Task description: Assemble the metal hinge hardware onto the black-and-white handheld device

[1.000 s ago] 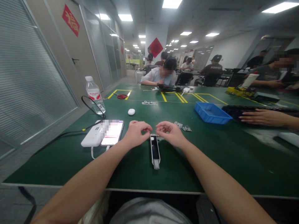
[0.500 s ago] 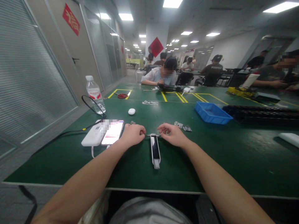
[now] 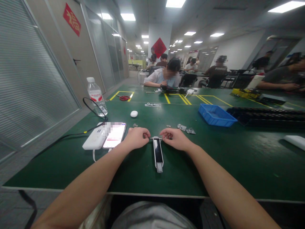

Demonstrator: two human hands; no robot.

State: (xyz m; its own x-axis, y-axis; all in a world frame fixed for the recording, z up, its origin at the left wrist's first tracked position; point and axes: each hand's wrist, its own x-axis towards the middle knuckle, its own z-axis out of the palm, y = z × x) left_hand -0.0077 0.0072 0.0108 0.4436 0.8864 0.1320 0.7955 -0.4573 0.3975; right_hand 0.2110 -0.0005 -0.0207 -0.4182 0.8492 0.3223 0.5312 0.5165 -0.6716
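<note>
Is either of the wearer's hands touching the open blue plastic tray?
No, the left hand and right hand flank the slim white-rimmed black device, apart from that tray.

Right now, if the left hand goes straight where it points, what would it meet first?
Probably the thin rod beside the white-rimmed device; whether the left hand touches it is unclear.

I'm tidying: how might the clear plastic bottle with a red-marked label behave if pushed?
The bottle likely tips easily, being tall and narrow; toppled, its round body might roll. The black cable looped across it could snag.
</note>
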